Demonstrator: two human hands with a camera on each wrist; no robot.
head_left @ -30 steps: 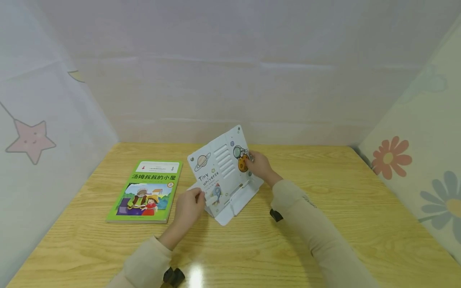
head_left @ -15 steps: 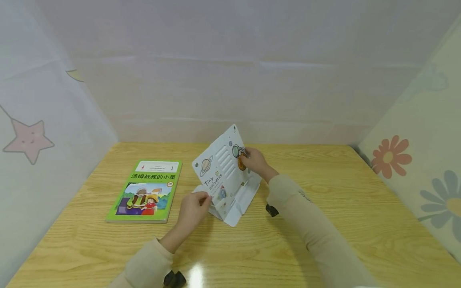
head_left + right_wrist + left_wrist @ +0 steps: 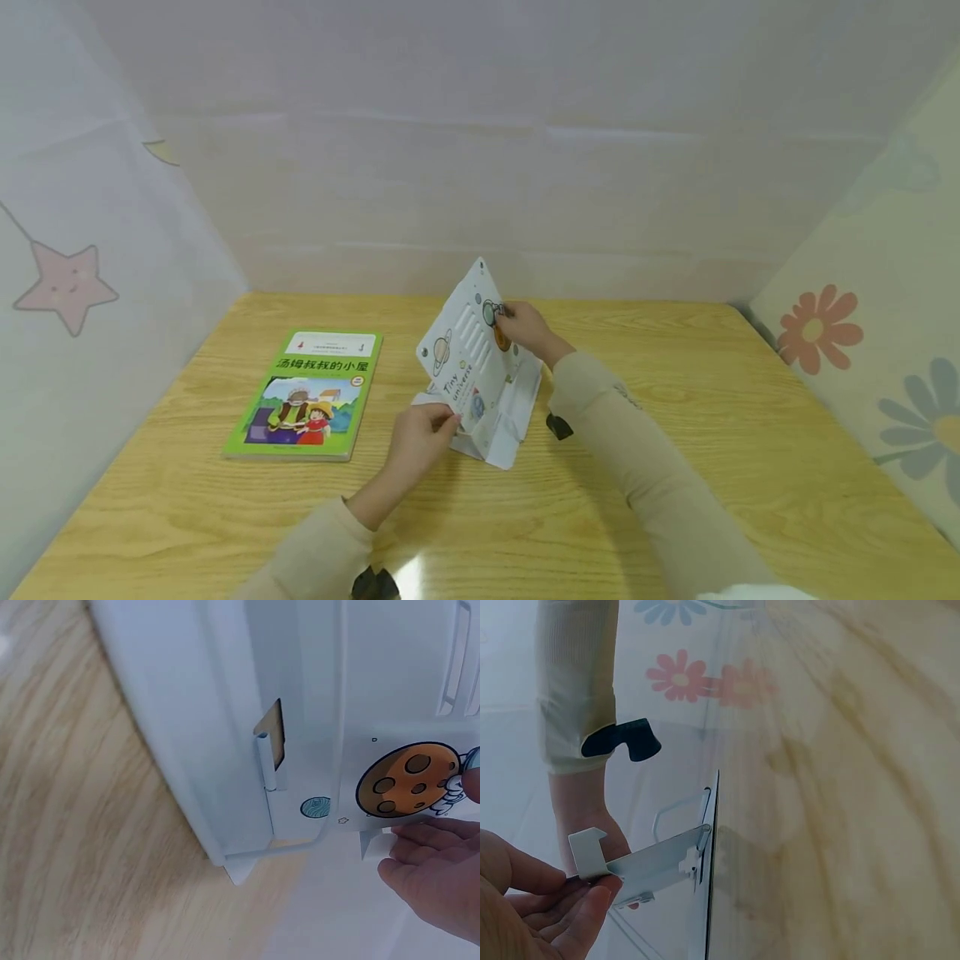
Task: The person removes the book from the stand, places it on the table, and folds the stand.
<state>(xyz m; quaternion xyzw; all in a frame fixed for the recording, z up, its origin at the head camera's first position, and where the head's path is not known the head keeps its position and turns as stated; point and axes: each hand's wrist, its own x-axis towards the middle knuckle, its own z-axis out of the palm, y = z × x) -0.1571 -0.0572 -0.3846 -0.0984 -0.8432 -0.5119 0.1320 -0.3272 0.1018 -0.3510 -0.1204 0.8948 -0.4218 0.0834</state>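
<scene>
A white metal book stand [image 3: 474, 354] with space cartoons and the words "Tiny universe" stands on the table, its panel tilted back and turned at an angle. My left hand [image 3: 422, 437] pinches its lower left edge; the left wrist view shows thumb and fingers on a small bent white tab [image 3: 590, 851]. My right hand [image 3: 531, 330] grips the panel's right edge, thumb over the front beside the orange planet [image 3: 411, 780] and fingers behind. Below the panel, a white ledge with a small clip [image 3: 266, 761] shows in the right wrist view.
A green picture book [image 3: 303, 396] lies flat to the left of the stand, cover up. The wooden table [image 3: 720, 417] ends at a pale cloth backdrop [image 3: 480, 167] behind, with cloth on both sides.
Both hands have turned the book stand, so its panel faces more toward the right. Its lower left corner and my left hand have shifted right; my right hand has moved slightly left.
</scene>
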